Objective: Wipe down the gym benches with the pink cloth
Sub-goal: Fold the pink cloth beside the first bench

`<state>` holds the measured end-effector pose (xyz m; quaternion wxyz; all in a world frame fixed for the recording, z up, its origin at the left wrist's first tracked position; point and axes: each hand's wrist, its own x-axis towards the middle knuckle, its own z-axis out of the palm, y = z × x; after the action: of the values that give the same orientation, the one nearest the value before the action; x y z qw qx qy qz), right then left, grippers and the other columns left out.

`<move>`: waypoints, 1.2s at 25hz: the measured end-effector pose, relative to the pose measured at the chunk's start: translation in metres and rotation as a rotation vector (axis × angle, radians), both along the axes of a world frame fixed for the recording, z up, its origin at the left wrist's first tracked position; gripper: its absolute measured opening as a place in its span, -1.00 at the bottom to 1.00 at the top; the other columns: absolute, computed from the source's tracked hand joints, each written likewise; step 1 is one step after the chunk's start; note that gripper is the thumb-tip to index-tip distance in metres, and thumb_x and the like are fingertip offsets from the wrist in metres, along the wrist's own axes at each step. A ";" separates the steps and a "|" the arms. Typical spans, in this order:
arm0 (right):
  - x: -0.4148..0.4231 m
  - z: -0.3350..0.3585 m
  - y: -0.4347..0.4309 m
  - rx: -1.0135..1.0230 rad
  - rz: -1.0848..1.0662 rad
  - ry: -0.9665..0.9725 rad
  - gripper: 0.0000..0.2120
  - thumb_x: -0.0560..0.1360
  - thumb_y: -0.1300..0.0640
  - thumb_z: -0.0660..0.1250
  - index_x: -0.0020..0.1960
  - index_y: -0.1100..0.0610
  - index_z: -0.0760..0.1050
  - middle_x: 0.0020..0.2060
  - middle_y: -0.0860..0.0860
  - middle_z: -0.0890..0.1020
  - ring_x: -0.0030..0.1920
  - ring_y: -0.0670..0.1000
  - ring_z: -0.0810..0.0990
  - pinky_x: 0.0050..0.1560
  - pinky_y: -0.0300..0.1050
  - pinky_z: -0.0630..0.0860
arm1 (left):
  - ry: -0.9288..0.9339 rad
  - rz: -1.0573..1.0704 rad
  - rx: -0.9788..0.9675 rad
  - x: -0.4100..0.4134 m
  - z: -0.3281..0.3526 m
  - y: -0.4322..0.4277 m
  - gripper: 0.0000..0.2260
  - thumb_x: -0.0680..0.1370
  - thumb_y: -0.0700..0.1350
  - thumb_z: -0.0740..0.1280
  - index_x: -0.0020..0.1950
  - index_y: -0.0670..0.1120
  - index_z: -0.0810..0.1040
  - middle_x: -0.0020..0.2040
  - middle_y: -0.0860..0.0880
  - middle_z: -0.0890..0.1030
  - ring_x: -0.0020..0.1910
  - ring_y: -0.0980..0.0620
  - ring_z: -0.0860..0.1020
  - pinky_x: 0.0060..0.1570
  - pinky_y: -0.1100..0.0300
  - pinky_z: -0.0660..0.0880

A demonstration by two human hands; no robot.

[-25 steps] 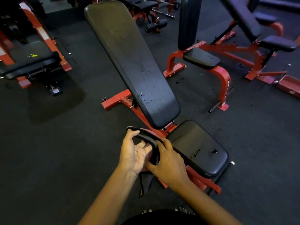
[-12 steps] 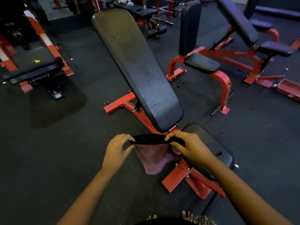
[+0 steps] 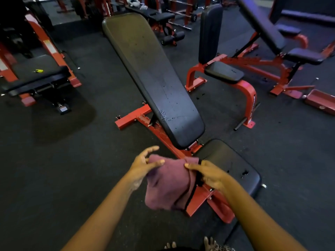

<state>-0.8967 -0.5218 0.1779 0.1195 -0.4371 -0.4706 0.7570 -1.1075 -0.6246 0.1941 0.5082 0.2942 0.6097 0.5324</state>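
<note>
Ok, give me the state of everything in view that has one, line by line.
Pink cloth, opened out, hanging in the air, held at its top edge.
Left hand, thumb on the cloth's corner, fingers spread; grip unclear.
Right hand, grips the cloth and a thin black strap.
Long black padded backrest, inclined, speckled, not touched.
Black padded seat, roughly level, ragged marks on its surface.
Upright black-and-red bench, backrest near vertical.

— Where am I looking?
— A gym: my feed shows a red-framed incline bench, more padded benches past its right edge, racked barbells behind, dark rubber floor.
</note>
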 end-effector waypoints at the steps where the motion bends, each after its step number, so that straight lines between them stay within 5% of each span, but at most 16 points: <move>1: -0.002 0.008 0.011 -0.099 -0.054 0.112 -0.45 0.05 -0.06 0.63 -0.03 0.13 0.65 -0.02 0.10 0.67 0.03 0.08 0.60 0.20 0.04 0.50 | -0.069 -0.016 0.047 -0.010 0.003 0.003 -0.27 0.11 -0.04 0.62 0.23 0.09 0.43 0.04 0.05 0.66 -0.05 0.19 0.59 -0.02 0.28 0.56; 3: -0.009 0.016 0.019 -0.237 -0.078 0.236 -0.48 0.12 -0.03 0.61 0.02 0.14 0.63 -0.05 0.10 0.67 0.00 0.05 0.61 0.11 0.02 0.53 | 0.031 -0.096 0.005 -0.021 0.008 0.007 -0.24 0.12 0.04 0.61 0.27 0.07 0.41 0.07 0.10 0.64 0.06 0.17 0.58 0.01 0.28 0.55; 5: -0.018 0.000 0.002 -0.088 0.107 -0.047 -0.46 0.22 -0.09 0.55 0.12 0.12 0.57 0.02 0.07 0.65 0.09 0.03 0.57 0.11 0.01 0.49 | 0.252 -0.198 -0.185 -0.019 0.000 0.003 -0.47 0.24 -0.01 0.58 0.15 -0.01 0.51 0.00 0.08 0.63 0.04 0.12 0.58 -0.14 0.38 0.53; 8: -0.028 -0.034 -0.018 0.006 -0.057 -0.293 -0.51 0.36 -0.02 0.48 0.18 0.20 0.50 0.10 0.09 0.60 0.18 0.08 0.52 0.19 0.04 0.45 | 0.235 -0.068 -0.315 -0.019 -0.020 0.000 -0.69 0.36 -0.14 0.50 0.06 -0.14 0.56 -0.10 -0.04 0.64 0.01 -0.06 0.60 -0.14 0.25 0.55; 11: -0.022 -0.032 -0.012 -0.040 -0.134 -0.314 -0.50 0.35 0.04 0.50 0.20 0.18 0.43 0.02 0.05 0.51 0.08 0.04 0.45 0.10 0.01 0.41 | 0.173 0.082 -0.515 -0.030 -0.028 -0.003 -0.52 0.32 -0.08 0.54 0.14 -0.27 0.54 0.08 -0.20 0.60 0.11 -0.14 0.55 0.11 0.06 0.49; 14: -0.010 -0.032 -0.012 0.074 -0.125 -0.285 -0.24 0.26 0.18 0.57 0.34 0.01 0.26 0.11 0.04 0.45 0.09 0.03 0.47 0.11 0.00 0.46 | 0.191 -0.010 -0.604 -0.019 -0.037 -0.017 -0.16 0.16 0.05 0.61 0.33 -0.18 0.37 0.27 -0.09 0.46 0.23 -0.11 0.46 0.23 0.02 0.41; 17: 0.010 -0.026 -0.019 0.381 0.297 -0.346 -0.26 0.27 0.13 0.56 0.37 -0.02 0.33 0.27 -0.02 0.43 0.25 -0.02 0.41 0.27 -0.09 0.39 | 0.514 -0.237 -0.420 -0.005 -0.041 -0.032 -0.09 0.25 -0.10 0.58 0.48 0.02 0.16 0.28 0.07 0.29 0.31 0.04 0.29 0.28 0.04 0.34; 20: 0.021 -0.018 -0.014 0.841 0.512 -0.617 -0.53 0.31 0.01 0.52 0.17 0.07 0.52 0.12 0.04 0.56 0.08 -0.04 0.49 0.05 -0.22 0.40 | 1.140 -0.487 -0.350 0.004 -0.035 -0.031 -0.50 0.38 0.07 0.45 0.29 0.02 0.49 0.21 -0.01 0.52 0.20 -0.01 0.44 0.22 0.08 0.39; 22: 0.023 -0.012 -0.003 0.994 0.476 -0.678 -0.59 0.28 -0.12 0.50 0.03 0.08 0.58 0.10 0.06 0.48 0.09 0.01 0.44 0.05 -0.13 0.42 | 1.317 -0.462 -0.342 0.004 -0.028 -0.024 -0.62 0.39 0.15 0.36 0.17 0.08 0.58 0.12 -0.02 0.52 0.13 -0.05 0.44 0.14 0.06 0.40; 25: 0.019 0.017 0.010 0.932 0.490 -0.551 -0.60 0.32 -0.14 0.48 0.02 0.10 0.59 0.16 0.01 0.49 0.17 -0.01 0.45 0.21 -0.13 0.40 | 1.195 -0.592 -0.288 -0.004 -0.015 -0.015 -0.49 0.25 0.31 0.39 0.12 0.12 0.57 0.27 0.04 0.36 0.30 -0.01 0.33 0.34 -0.08 0.21; 27: 0.013 0.039 0.011 0.819 0.522 -0.455 -0.67 0.35 -0.11 0.47 0.00 0.07 0.59 0.00 0.01 0.63 0.02 -0.04 0.56 0.08 -0.14 0.47 | 0.839 -0.711 -0.155 0.007 -0.009 -0.005 -0.33 0.11 0.46 0.34 0.14 0.18 0.48 0.27 0.11 0.43 0.28 0.12 0.40 0.34 0.00 0.27; 30: 0.005 0.053 0.012 0.744 0.521 -0.413 -0.78 0.39 -0.07 0.44 -0.06 0.04 0.58 -0.18 -0.02 0.60 -0.17 -0.08 0.54 -0.18 -0.22 0.46 | 0.447 -0.602 -0.055 0.041 -0.006 0.015 -0.67 0.30 0.23 0.44 -0.04 0.10 0.56 -0.06 0.06 0.62 -0.08 0.16 0.56 -0.04 0.17 0.49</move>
<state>-0.8917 -0.5100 0.2305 -0.0212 -0.3735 -0.8163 0.4401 -1.0660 -0.6096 0.1878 0.5039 0.5556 0.6058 0.2653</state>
